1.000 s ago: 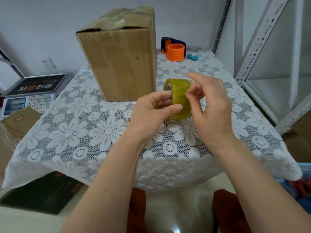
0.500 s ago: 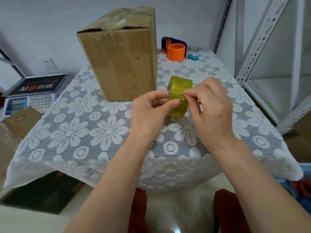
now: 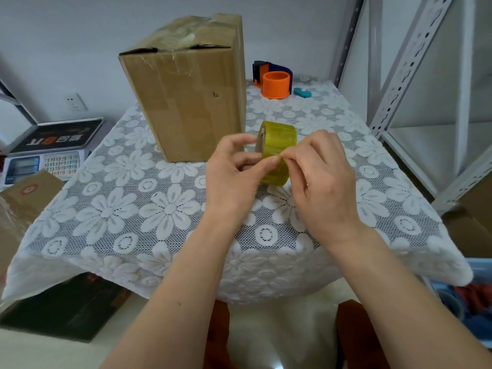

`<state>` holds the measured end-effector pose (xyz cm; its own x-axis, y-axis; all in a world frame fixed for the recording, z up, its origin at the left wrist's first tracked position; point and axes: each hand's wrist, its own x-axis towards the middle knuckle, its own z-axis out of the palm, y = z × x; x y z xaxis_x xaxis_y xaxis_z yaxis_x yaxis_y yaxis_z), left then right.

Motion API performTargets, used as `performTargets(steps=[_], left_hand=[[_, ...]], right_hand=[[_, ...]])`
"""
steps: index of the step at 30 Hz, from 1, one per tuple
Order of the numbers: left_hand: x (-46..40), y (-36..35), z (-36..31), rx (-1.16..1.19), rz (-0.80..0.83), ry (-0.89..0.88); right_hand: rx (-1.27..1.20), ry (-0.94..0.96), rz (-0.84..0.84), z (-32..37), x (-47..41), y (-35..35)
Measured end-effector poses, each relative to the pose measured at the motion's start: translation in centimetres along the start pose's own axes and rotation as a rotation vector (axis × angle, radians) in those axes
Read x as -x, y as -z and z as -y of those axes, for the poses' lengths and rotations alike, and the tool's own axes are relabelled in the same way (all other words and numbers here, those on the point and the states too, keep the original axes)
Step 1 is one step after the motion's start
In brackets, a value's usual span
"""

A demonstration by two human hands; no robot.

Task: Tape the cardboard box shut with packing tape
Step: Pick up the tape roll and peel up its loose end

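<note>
Surface [image 3: 111,209]: a table under a white lace cloth with flower shapes; everything below is placed relative to the cardboard box standing on it.
Cardboard box [image 3: 186,94]: upright on the far middle of the cloth, tall side facing the camera. Its top flaps are folded down but gape dark at the near edge, with crumpled old film across them, so the sealing looks not yet begun.
Scale [image 3: 45,153]: off to the left of the box and lower, beside the cloth's edge, out of the working area.
Tape dispenser [image 3: 274,78]: orange and dark blue, behind and to the right of the box, unused; a small teal object [image 3: 303,92] lies just right of it.
Tape roll [image 3: 278,153]: yellowish packing tape, held up on edge in front of the box's right corner, close to it but not touching, above the cloth.
Left hand [image 3: 234,174]: closed on the roll, fingers at the core side and thumb across the outer wrap, likely to brace it against turning.
Right hand [image 3: 319,177]: thumb and forefinger pinched narrow on the roll's face beside the left thumb, seemingly picking at the tape's end; whether a tab has lifted cannot be told.
Step in hand: probably freeing the tape end, ahead of any strip reaching the flaps.
</note>
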<state>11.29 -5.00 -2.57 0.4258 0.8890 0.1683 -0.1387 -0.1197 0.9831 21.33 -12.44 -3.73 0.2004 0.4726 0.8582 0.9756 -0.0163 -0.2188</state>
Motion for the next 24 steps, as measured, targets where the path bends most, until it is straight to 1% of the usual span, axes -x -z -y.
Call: performTargets(steps=[2,5,7,10,15,19,24], left_hand=[[0.21,-0.08,-0.16,-0.022,0.001,-0.072],[0.39,-0.12,-0.28,-0.079,0.03,-0.193],[0.41,-0.06,-0.2,-0.12,0.037,-0.224],[0.29,0.13,0.14,-0.149,0.004,-0.207],[0.06,0.37,0.18,-0.122,-0.039,-0.185],[0.08,0.43,0.15,-0.117,-0.039,-0.163],[0.16,0.45,0.14,-0.117,-0.017,-0.183]], right_hand=[[-0.025,-0.022,-0.005,-0.13,0.07,0.02],[-0.023,0.002,-0.015,-0.17,0.24,-0.14],[-0.024,0.014,-0.001,-0.22,0.24,-0.19],[-0.093,-0.055,0.012,-0.12,0.18,-0.13],[-0.225,-0.187,-0.062,0.02,-0.05,0.16],[-0.254,-0.298,-0.003,-0.25,-0.14,0.23],[-0.421,-0.413,0.071,-0.48,-0.71,0.17]])
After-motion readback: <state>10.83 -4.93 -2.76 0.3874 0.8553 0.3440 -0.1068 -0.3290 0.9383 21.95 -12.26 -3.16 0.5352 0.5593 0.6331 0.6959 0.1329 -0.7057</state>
